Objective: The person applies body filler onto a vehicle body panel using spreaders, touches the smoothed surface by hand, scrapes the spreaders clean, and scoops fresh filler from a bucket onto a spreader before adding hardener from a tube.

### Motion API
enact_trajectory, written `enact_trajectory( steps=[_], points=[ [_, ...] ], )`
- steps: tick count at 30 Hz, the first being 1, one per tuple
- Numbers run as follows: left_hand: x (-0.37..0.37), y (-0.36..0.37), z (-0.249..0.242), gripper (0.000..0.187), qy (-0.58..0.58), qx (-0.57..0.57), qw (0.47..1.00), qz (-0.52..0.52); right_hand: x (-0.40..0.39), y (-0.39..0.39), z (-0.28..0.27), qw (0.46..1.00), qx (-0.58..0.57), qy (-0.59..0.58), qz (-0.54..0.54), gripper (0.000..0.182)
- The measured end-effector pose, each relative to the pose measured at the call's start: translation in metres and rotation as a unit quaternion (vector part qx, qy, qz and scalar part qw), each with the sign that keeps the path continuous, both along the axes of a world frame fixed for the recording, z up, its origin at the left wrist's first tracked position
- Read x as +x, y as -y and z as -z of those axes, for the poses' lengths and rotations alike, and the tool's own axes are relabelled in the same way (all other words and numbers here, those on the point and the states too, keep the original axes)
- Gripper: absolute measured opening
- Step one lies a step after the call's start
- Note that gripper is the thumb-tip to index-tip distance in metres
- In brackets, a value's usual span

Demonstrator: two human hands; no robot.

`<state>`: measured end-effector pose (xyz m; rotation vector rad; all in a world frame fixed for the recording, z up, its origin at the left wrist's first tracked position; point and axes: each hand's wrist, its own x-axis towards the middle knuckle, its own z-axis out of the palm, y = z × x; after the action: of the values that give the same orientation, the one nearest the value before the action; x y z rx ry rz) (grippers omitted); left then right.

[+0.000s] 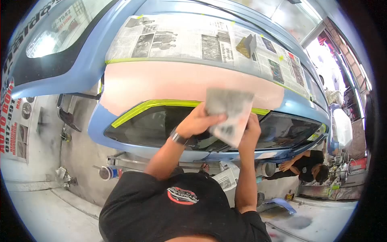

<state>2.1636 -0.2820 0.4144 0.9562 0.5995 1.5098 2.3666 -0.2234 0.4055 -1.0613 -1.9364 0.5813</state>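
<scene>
A grey, worn sheet of what looks like sandpaper (229, 107) is held up in front of the blue car. My left hand (199, 121) pinches its left edge, thumb on the face. Along the lower right edge, my right hand (250, 131) grips the same sheet with fingers closed. Behind it runs a pink primed strip (161, 82) on the car's upper side. Newspaper (181, 40) covers the roof above, edged with tape. Yellow-green tape (149, 105) borders the dark side window (151, 126). A folded grey and brown piece (246, 46) rests on the newspaper.
A co-worker in a black shirt (308, 167) is low at the right, beside a bucket (267, 168). Another bucket (107, 173) stands on the floor at left. The raised rear door (80, 68) juts out at upper left. Newspaper (226, 178) lies below the car's side.
</scene>
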Motion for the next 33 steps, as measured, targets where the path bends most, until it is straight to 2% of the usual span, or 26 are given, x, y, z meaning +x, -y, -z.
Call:
enact_trajectory(
  steps=[1, 3, 4, 5, 6, 8, 9, 10, 11, 13, 14, 15, 17, 19, 20, 21, 22, 24, 25, 26, 28, 29, 31, 33],
  points=[
    [-0.007, 0.022, 0.004, 0.043, 0.020, 0.018, 1.000, 0.009, 0.000, 0.005, -0.003, 0.990, -0.091, -0.105, 0.035, 0.038],
    [-0.025, 0.067, 0.025, 0.044, 0.070, -0.082, 0.993, 0.046, 0.004, 0.019, -0.006, 0.907, -0.266, -0.307, 0.111, 0.036],
    [-0.029, 0.082, 0.039, 0.042, 0.032, -0.106, 0.994, 0.004, 0.004, 0.029, -0.004, 0.966, -0.204, -0.132, 0.085, 0.042],
    [-0.028, 0.097, 0.055, 0.040, 0.065, -0.148, 0.986, -0.031, 0.005, 0.039, -0.001, 0.991, -0.111, 0.031, 0.070, 0.051],
    [-0.023, 0.111, 0.070, 0.039, 0.098, -0.189, 0.975, -0.065, -0.005, 0.051, -0.005, 0.994, -0.105, 0.028, -0.007, 0.052],
    [-0.012, 0.135, 0.082, 0.036, 0.167, -0.231, 0.950, -0.125, -0.022, 0.071, 0.011, 0.963, -0.243, -0.042, -0.111, 0.055],
    [-0.004, 0.145, 0.084, 0.034, 0.204, -0.236, 0.938, -0.152, -0.026, 0.074, 0.041, 0.908, -0.381, -0.109, -0.133, 0.057],
    [0.001, 0.156, 0.086, 0.031, 0.239, -0.240, 0.924, -0.180, -0.032, 0.076, 0.070, 0.886, -0.416, -0.093, -0.182, 0.059],
    [0.002, 0.169, 0.096, 0.029, 0.218, -0.261, 0.916, -0.213, -0.037, 0.079, 0.087, 0.860, -0.449, -0.076, -0.231, 0.062],
    [-0.001, 0.192, 0.115, 0.026, 0.192, -0.283, 0.896, -0.281, -0.050, 0.075, 0.051, 0.870, -0.263, 0.053, -0.415, 0.068],
    [-0.003, 0.203, 0.120, 0.024, 0.185, -0.287, 0.886, -0.315, -0.056, 0.060, 0.020, 0.864, -0.019, 0.161, -0.478, 0.067],
    [-0.004, 0.214, 0.119, 0.022, 0.193, -0.275, 0.876, -0.346, -0.050, 0.051, -0.002, 0.861, 0.079, 0.263, -0.427, 0.076],
    [-0.011, 0.248, 0.149, 0.024, 0.162, -0.309, 0.854, -0.387, -0.033, 0.001, -0.011, 0.765, 0.232, 0.441, -0.408, 0.085],
    [-0.012, 0.291, 0.179, 0.020, 0.082, -0.359, 0.835, -0.408, -0.002, -0.056, -0.011, 0.732, 0.332, 0.484, -0.347, 0.089],
    [-0.007, 0.323, 0.209, 0.024, -0.104, -0.404, 0.801, -0.430, 0.013, -0.080, -0.016, 0.718, 0.344, 0.512, -0.323, 0.088],
    [0.008, 0.362, 0.251, 0.028, -0.285, -0.440, 0.735, -0.430, 0.024, -0.100, -0.019, 0.703, 0.355, 0.539, -0.300, 0.086],
    [0.027, 0.397, 0.289, 0.032, -0.453, -0.465, 0.642, -0.408, 0.032, -0.112, -0.020, 0.692, 0.373, 0.538, -0.304, 0.085],
    [0.071, 0.448, 0.347, 0.037, -0.210, -0.576, 0.633, -0.472, 0.040, -0.128, -0.022, 0.670, 0.409, 0.536, -0.310, 0.084],
    [0.103, 0.463, 0.366, 0.038, 0.005, -0.545, 0.611, -0.574, 0.035, -0.131, -0.019, 0.670, 0.418, 0.526, -0.315, 0.084],
    [0.132, 0.475, 0.375, 0.039, 0.217, -0.478, 0.555, -0.645, 0.030, -0.133, -0.016, 0.671, 0.426, 0.516, -0.320, 0.084],
    [0.196, 0.483, 0.360, 0.038, 0.285, -0.509, 0.486, -0.651, 0.015, -0.129, -0.011, 0.669, 0.438, 0.498, -0.334, 0.083],
    [0.228, 0.492, 0.376, 0.038, 0.289, -0.520, 0.450, -0.667, 0.001, -0.125, -0.015, 0.667, 0.444, 0.491, -0.342, 0.083],
    [0.293, 0.509, 0.416, 0.040, 0.302, -0.550, 0.416, -0.658, -0.035, -0.112, -0.023, 0.658, 0.463, 0.468, -0.364, 0.083],
    [0.332, 0.501, 0.416, 0.040, 0.291, -0.585, 0.405, -0.639, -0.081, -0.097, -0.032, 0.646, 0.488, 0.439, -0.390, 0.083]
  ],
)
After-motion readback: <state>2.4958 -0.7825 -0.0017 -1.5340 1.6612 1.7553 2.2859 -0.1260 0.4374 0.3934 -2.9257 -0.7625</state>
